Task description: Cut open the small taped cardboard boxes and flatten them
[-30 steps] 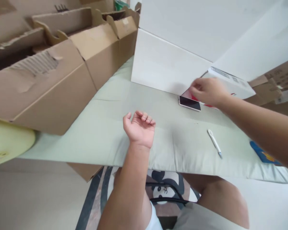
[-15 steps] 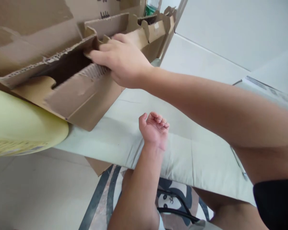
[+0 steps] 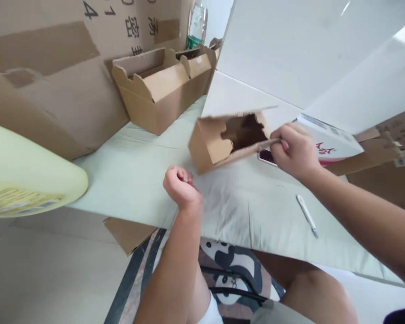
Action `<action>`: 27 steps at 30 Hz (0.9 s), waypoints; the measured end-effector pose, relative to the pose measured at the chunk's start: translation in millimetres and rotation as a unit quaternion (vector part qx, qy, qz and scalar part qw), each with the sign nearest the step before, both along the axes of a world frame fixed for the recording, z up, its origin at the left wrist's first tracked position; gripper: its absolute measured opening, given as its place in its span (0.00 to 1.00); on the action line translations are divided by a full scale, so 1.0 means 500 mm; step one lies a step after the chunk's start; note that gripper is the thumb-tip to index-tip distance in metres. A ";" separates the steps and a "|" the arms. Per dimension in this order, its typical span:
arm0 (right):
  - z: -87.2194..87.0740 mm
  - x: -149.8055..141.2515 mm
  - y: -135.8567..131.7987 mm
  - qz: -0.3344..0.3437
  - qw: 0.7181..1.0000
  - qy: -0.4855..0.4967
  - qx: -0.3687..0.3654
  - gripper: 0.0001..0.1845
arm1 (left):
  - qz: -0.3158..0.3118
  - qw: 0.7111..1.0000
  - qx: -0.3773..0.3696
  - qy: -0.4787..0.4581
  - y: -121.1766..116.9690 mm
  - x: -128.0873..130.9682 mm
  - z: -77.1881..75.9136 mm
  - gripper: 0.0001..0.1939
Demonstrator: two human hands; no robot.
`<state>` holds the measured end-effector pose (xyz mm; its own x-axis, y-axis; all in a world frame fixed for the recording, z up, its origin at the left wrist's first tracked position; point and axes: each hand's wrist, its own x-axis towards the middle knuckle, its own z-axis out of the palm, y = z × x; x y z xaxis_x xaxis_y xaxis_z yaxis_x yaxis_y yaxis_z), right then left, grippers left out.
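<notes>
My right hand [image 3: 294, 150] pinches the torn edge of a small brown cardboard box [image 3: 222, 141] and holds it tilted just above the pale green table cover [image 3: 138, 166]. The box's open, ragged side faces me. My left hand [image 3: 181, 185] rests on the cover near the front edge, curled into a loose fist with nothing visible in it, a short way below and left of the box. A phone [image 3: 266, 156] lies partly hidden behind my right hand.
More cardboard boxes [image 3: 158, 87] stand at the back left against a big flattened carton [image 3: 54, 90]. A white pen [image 3: 307, 215] lies at the right. A white printed box [image 3: 327, 139] and white panels are behind. A pale yellow round object [image 3: 27, 180] juts in at left.
My right hand went from the phone to the boxes at the back left, took one small box and brought it to the table's middle. My left hand curled from half open to a fist.
</notes>
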<state>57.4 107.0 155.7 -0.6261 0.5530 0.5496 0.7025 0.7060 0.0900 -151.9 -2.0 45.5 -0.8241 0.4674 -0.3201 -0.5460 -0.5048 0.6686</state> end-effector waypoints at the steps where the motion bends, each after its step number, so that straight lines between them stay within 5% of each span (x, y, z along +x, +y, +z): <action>1: 0.000 0.039 -0.010 -0.018 0.999 -0.032 0.001 0.06 | -0.001 1.000 -0.004 0.014 0.005 0.009 0.000 0.13; 7: 0.012 0.224 -0.081 -0.064 0.993 -0.101 0.019 0.07 | -0.025 1.000 -0.013 0.006 0.036 0.036 -0.001 0.12; 10: 0.049 0.250 -0.098 -0.048 0.994 -0.096 0.019 0.08 | -0.029 0.999 -0.008 -0.013 0.043 0.030 0.004 0.12; 12: 0.079 0.218 -0.094 -0.061 0.996 -0.072 -0.001 0.09 | -0.031 0.999 -0.004 -0.029 0.043 0.022 0.008 0.12; 15: 0.107 0.083 -0.059 -0.007 0.998 -0.035 -0.050 0.09 | -0.036 0.998 -0.003 -0.053 0.041 0.007 0.013 0.12; 18: 0.098 -0.127 0.009 0.115 0.983 -0.097 -0.105 0.11 | -0.036 0.997 -0.009 -0.073 0.039 -0.006 0.015 0.13; 24: 0.046 -0.520 0.137 0.130 0.957 -0.240 -0.097 0.34 | -0.038 0.994 -0.021 -0.100 0.044 -0.022 0.018 0.14; 25: 0.042 -0.558 0.150 0.132 0.953 -0.254 -0.098 0.34 | -0.046 0.993 -0.019 -0.110 0.045 -0.026 0.019 0.15; 27: 0.038 -0.606 0.170 0.128 0.943 -0.289 -0.106 0.17 | -0.062 0.989 -0.017 -0.130 0.046 -0.037 0.021 0.16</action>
<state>-245.8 191.8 174.7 -0.9152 0.4018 -0.0294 0.3834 0.8911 0.2429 -170.4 21.0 55.8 -0.6490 0.5447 -0.5311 -0.7580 -0.4039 0.5122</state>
